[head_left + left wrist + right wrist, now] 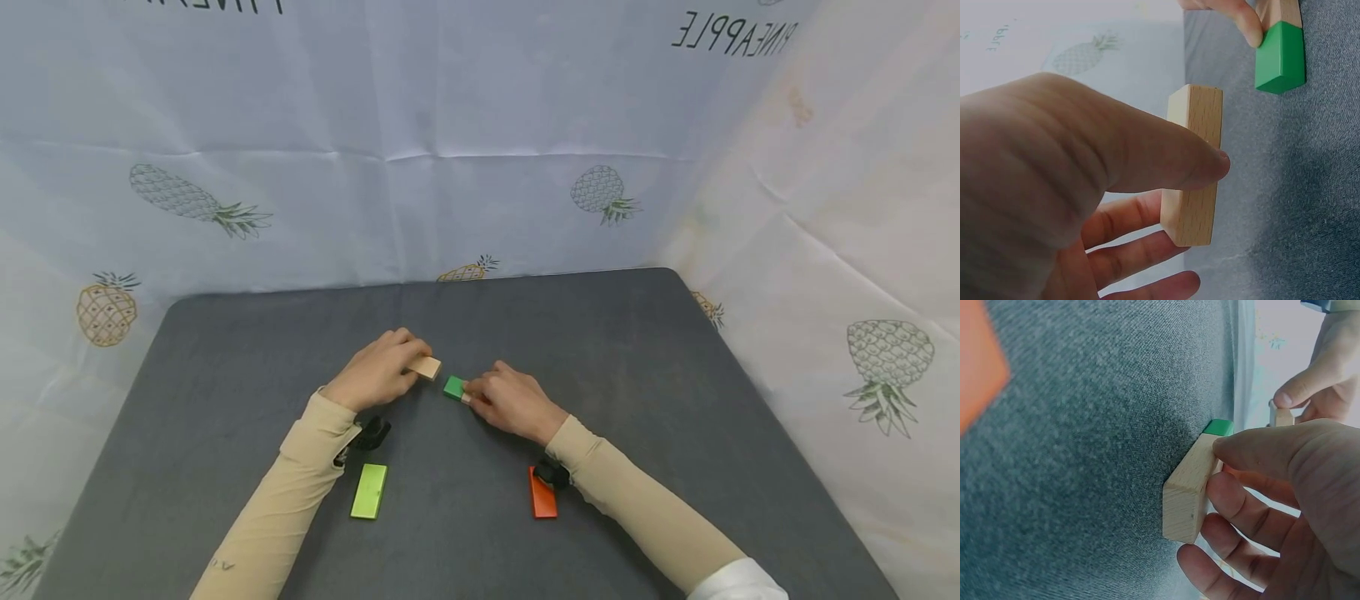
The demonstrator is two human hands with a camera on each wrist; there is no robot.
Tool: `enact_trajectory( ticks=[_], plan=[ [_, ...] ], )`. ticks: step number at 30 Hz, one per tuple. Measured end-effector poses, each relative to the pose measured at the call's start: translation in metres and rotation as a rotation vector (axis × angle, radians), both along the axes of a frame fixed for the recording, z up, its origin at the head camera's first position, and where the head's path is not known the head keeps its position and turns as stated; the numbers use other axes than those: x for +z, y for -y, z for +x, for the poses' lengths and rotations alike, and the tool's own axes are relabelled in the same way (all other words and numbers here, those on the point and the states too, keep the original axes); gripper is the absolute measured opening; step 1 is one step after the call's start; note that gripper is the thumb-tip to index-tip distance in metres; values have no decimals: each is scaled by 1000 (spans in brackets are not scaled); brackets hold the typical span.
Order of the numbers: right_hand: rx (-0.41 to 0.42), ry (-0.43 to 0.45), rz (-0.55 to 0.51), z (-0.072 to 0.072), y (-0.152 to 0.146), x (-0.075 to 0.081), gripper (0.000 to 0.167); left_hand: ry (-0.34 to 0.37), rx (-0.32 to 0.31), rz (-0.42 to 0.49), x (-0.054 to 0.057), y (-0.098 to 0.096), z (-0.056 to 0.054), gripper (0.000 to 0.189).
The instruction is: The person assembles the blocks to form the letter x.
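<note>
My left hand pinches a plain wooden block between thumb and fingers, above the table. To its right, my right hand holds a wooden block with a green end, its thumb on one side and fingers on the other. That block lies on or very close to the table, its green end pointing toward the left hand. Whether the green part is a separate piece, I cannot tell. A gap separates the two blocks.
A lime-green flat block lies on the dark grey table near the left forearm. An orange-red flat block lies partly under the right wrist's black device. Pineapple-print cloth hangs behind the table and along its sides.
</note>
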State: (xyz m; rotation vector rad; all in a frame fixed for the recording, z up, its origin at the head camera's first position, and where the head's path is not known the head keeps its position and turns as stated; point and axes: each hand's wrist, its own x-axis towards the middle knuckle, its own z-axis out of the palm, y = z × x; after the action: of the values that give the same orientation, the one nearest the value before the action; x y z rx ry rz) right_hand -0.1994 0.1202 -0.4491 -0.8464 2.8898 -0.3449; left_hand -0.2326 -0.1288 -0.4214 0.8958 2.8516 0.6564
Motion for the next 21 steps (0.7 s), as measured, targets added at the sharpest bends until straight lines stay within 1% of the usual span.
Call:
enact_trajectory(
  ticks=[5,14,21],
  plan=[
    [-1,0,5,0,0,0,30,13,1,-3,-2,-1,-3,31],
    [9,-15,25,-1,0,-1,29,44,10,-12,-10,-3,-6,32],
    [3,-11,27,0,0,-1,30,45,-7,-12,-14,-6,-6,31]
  ],
)
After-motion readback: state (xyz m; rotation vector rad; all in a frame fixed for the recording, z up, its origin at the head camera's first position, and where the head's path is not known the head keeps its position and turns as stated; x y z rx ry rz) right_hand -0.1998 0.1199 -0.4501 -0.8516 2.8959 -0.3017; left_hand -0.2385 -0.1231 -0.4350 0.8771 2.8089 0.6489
